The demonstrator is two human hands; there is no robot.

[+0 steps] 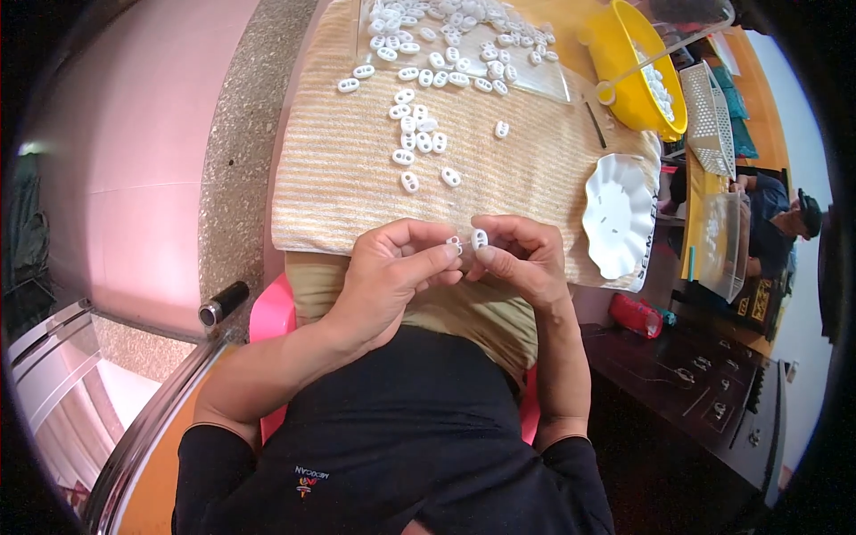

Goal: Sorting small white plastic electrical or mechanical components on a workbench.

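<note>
Just off the near edge of the striped cloth (343, 201), my two hands meet over my lap. My right hand (526, 259) pinches a white oval plastic piece with two holes (480, 239) between thumb and forefinger. My left hand (397, 263) is closed in a pinch on a small whitish piece (456, 243), partly hidden by the fingertips, so its kind is unclear. Similar white oval pieces (409, 182) lie loose on the cloth ahead. A larger heap of them (428, 18) fills a clear tray (544, 85) at the far side.
At the right of the cloth sits a white scalloped dish (615, 223) with tiny dark bits in it. Beyond it are a thin dark stick (596, 125), a yellow basin (611, 49) holding white pieces and a perforated white basket (711, 120). Another person (774, 218) sits far right.
</note>
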